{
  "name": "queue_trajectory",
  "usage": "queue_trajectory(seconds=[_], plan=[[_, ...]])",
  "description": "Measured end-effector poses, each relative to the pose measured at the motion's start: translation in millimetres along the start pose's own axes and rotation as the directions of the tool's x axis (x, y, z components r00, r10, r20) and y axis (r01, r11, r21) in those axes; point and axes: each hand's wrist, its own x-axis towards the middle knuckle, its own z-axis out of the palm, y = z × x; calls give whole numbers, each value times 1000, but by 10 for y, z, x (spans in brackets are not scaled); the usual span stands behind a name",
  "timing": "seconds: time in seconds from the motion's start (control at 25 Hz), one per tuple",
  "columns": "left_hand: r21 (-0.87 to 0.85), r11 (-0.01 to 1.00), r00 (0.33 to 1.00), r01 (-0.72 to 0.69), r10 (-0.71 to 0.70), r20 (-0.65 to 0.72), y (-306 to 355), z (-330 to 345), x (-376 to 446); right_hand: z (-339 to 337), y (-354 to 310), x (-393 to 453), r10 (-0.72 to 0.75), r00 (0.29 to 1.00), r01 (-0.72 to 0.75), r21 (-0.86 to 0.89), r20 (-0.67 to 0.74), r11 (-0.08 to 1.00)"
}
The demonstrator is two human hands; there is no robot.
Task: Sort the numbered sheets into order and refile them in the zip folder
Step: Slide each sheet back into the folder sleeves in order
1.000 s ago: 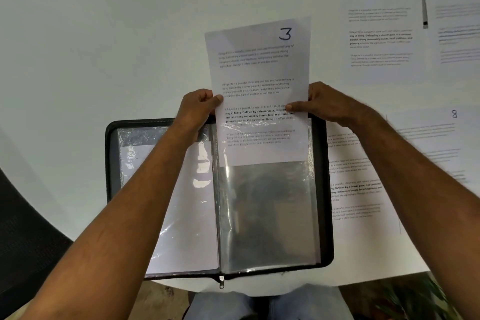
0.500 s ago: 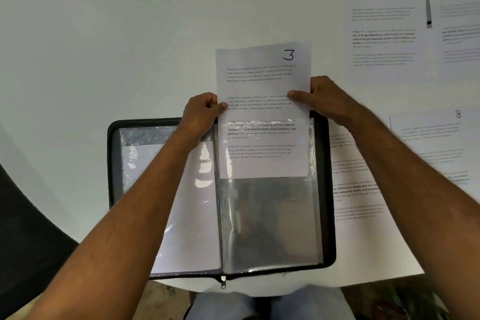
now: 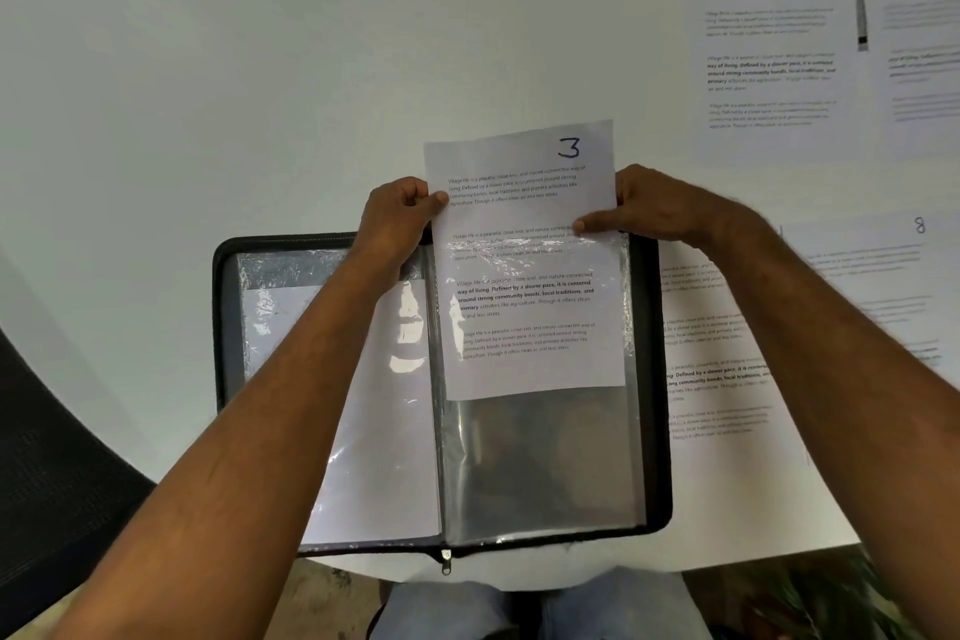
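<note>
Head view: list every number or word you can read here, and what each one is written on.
"3": handwritten, top right of the sheet both hands are sliding into the folder sleeve.
"way of living. Defined by a slower pace, it is centered around strong community bonds, local traditions, and primary": bold print, same sheet.
"4": far sheet.
"8": right-hand sheet.
Remaining print: too blurred.

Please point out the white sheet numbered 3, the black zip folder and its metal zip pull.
White sheet numbered 3 (image 3: 519,161), head view, top margin.
Black zip folder (image 3: 222,327), head view, left rim.
Metal zip pull (image 3: 446,561), head view, hanging tab.
</note>
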Motion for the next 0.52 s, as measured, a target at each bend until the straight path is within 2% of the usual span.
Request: queue_trajectory(seconds=[0.16, 0.24, 0.32, 0.52], plan=[[100, 995, 997, 18, -25, 69, -55, -52, 25, 29, -57, 17, -20, 974, 77, 249, -225, 965], [140, 990, 993, 26, -41, 109, -47, -87, 18, 28, -60, 49, -20, 963, 101, 290, -270, 952], [147, 989, 992, 8, -26, 123, -24, -96, 10, 12, -52, 75, -39, 966, 99, 230, -255, 968], [-26, 1000, 995, -11, 13, 95, -56, -95, 72, -78, -50, 83, -64, 986, 74, 55, -157, 996]])
